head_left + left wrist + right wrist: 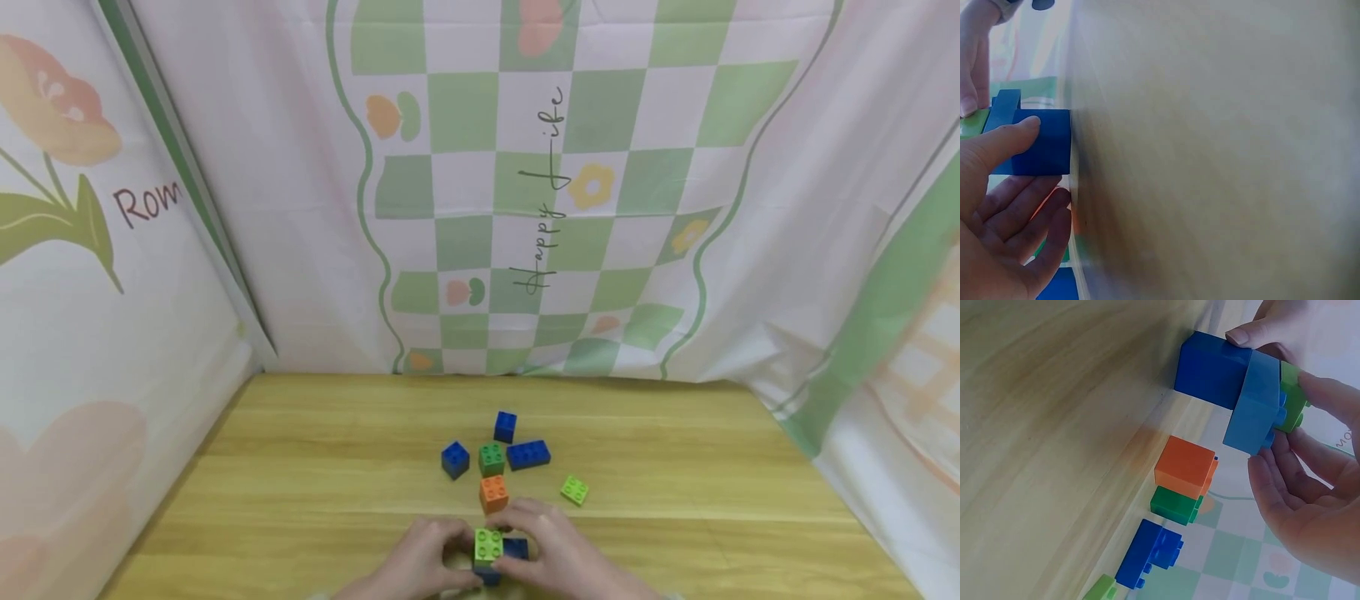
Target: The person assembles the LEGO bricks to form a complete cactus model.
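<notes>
In front of me is a small stack: a dark blue brick [1210, 369] at the bottom, a longer blue brick [1254, 403] across it, and a flat lime-green brick [489, 546] on top at one end. My left hand [420, 557] grips the stack from the left, its thumb [1025, 130] on the dark blue brick's side. From the right, my right hand [551, 550] pinches the lime-green brick near its edges. The longer brick's free end shows its studs beside the lime one.
Just beyond the stack stands an orange brick [493, 493], with a green brick [492, 459] behind it. Around these lie two square blue bricks [455, 459], a long blue brick [528, 454] and a flat lime brick [574, 490]. Printed curtains enclose the wooden table [300, 467].
</notes>
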